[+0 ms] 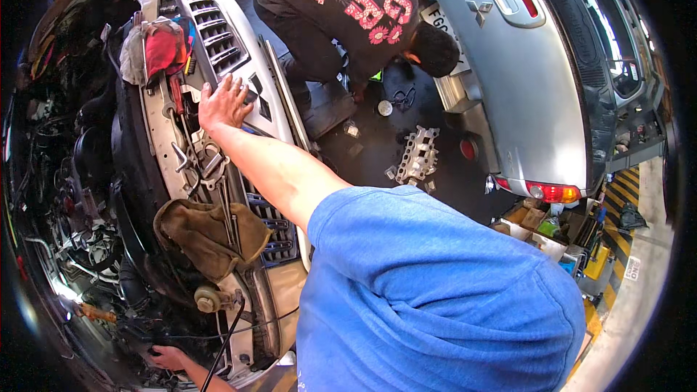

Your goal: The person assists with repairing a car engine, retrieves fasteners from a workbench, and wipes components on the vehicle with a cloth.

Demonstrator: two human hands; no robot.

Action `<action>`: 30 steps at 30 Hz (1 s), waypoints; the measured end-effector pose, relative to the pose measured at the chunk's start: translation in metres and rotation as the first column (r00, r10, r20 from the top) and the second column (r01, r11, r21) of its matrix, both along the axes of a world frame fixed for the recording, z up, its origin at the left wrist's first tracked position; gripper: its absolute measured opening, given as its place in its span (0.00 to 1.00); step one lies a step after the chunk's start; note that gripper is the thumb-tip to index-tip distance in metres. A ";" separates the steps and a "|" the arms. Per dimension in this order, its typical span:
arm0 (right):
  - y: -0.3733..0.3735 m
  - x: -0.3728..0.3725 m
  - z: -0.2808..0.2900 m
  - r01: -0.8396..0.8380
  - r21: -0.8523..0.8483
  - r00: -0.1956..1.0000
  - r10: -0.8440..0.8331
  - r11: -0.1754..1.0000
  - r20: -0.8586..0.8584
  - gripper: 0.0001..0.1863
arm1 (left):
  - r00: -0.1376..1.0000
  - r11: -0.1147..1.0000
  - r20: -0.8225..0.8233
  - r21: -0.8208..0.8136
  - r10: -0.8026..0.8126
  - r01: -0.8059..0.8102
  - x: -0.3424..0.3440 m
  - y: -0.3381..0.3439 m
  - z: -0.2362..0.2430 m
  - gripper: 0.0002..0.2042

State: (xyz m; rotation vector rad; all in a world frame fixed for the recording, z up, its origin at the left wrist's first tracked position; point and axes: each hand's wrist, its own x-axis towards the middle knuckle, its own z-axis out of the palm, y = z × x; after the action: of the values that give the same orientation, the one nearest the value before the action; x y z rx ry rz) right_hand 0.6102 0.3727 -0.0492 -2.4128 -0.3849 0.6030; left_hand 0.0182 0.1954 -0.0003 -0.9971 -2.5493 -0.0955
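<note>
My right hand (223, 105) lies with its fingers spread on the light front panel (250, 76) of a vehicle, beside the grille emblem. It holds nothing. My left hand (170, 358) reaches low into the dark engine bay (80, 196); its fingertips are in shadow, and whatever they touch is hidden. Next to my right hand, a red-handled tool (176, 94) lies below a red rag (165, 49). Several metal hand tools (210, 163) rest along the front crossmember. A brown cloth (200, 239) is draped there too, with long metal shafts across it.
A person (348, 14) in a dark printed shirt bends down behind the silver pickup (508, 65). On the dark floor lie a cast metal engine part (419, 156) and a small round container (385, 107). Boxes of parts (552, 229) stand under the pickup's corner. A black cable (231, 334) crosses near my left forearm.
</note>
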 end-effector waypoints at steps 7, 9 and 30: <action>0.001 -0.001 0.001 0.002 -0.036 1.000 -0.002 0.999 -0.009 0.34 | 0.997 0.997 -0.005 0.031 -0.071 0.071 -0.030 -0.003 -0.015 0.29; 0.002 -0.001 0.001 0.009 -0.020 1.000 -0.009 1.000 0.011 0.34 | 0.999 0.999 -0.019 0.007 -0.038 0.038 -0.032 -0.002 -0.015 0.28; 0.011 -0.001 -0.029 0.026 0.003 0.999 -0.025 1.000 -0.024 0.36 | 0.989 0.992 0.142 0.121 -0.052 0.035 -0.014 -0.009 -0.006 0.25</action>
State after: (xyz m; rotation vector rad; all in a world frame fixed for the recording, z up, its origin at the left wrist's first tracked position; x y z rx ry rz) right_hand 0.6091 0.3841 -0.0784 -2.4014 -0.3443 0.6191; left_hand 0.0046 0.1867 -0.0068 -1.0338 -2.6169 -0.3383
